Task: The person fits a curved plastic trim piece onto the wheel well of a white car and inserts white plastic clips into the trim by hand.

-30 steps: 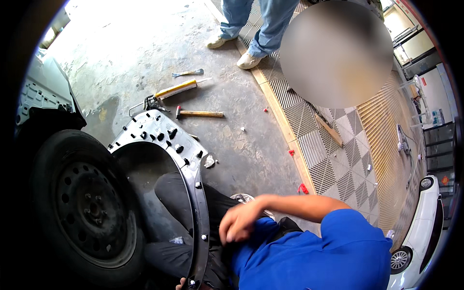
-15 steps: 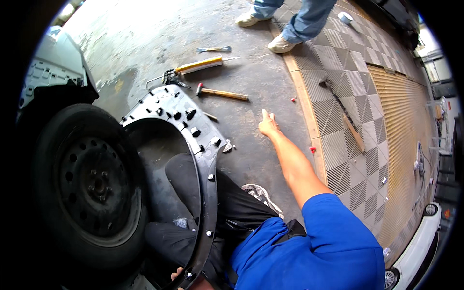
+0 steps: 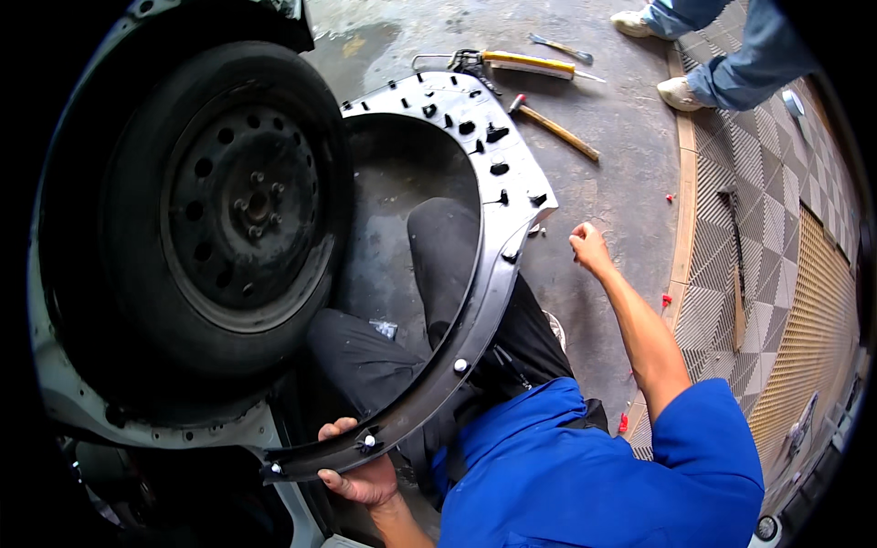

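My left hand (image 3: 356, 479) grips the lower end of an arched fender trim (image 3: 427, 399), with black fittings on its silver upper part and white clips along its dark band. The trim arcs over my dark-trousered legs beside a black tyre (image 3: 137, 237) on a steel rim. My right hand (image 3: 589, 245) is out to the right of the trim's broad end, fingers curled closed; what they hold, if anything, is hidden. Beyond the trim lie a hammer (image 3: 557, 130), a caulking gun (image 3: 530, 62) and a flat tool (image 3: 560, 48).
The vehicle's open wheel arch (image 3: 82, 402) surrounds the tyre. A person's legs (image 3: 749, 55) in jeans stand at upper right. To the right are grey floor tiles (image 3: 758, 228), a long bar (image 3: 738, 265), small red pieces (image 3: 667, 300) and a tape roll (image 3: 793, 103).
The view has swung left toward the wheel, bringing my left hand on the trim further into sight. My right hand reached out with a finger extended; now its fingers are curled.
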The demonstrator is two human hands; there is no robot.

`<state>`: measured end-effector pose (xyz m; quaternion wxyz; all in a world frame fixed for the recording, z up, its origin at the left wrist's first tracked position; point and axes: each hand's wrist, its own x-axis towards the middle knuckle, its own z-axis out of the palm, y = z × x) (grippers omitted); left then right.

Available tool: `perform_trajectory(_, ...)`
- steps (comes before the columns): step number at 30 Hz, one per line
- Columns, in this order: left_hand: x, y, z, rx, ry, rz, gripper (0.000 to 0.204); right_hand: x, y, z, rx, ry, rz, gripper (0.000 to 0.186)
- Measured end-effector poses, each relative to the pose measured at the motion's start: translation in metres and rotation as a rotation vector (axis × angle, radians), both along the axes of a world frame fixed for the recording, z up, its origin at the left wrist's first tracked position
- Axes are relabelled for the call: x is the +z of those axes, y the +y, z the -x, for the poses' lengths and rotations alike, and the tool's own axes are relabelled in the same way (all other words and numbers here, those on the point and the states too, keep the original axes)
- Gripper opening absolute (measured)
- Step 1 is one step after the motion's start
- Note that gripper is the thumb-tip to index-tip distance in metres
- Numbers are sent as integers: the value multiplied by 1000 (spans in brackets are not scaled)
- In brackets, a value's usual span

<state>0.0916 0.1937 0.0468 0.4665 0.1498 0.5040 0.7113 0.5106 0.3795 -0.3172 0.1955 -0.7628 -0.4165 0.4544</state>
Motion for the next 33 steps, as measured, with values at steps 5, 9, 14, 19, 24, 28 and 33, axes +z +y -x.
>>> perform_trajectory(5,5,-1,-1,85,98,-72,75,92,-25,69,-4,372,137,21)
perform_trajectory(9,7,9,-4,80,161,-88,78,151,-35,97,-87,515,3,18)
perform_trajectory(14,15,19,-14,185,166,-69,79,235,-39,114,14,721,-88,16)
perform_trajectory(19,30,24,-25,368,159,11,76,298,-47,115,160,1018,-103,24)
perform_trajectory(24,29,21,-19,293,28,-107,71,346,-53,133,220,1117,-166,27)
perform_trajectory(28,25,21,-16,306,0,-156,70,361,-57,154,274,1235,-185,26)
perform_trajectory(33,33,23,-17,360,-27,-123,69,374,-62,168,235,1382,-105,26)
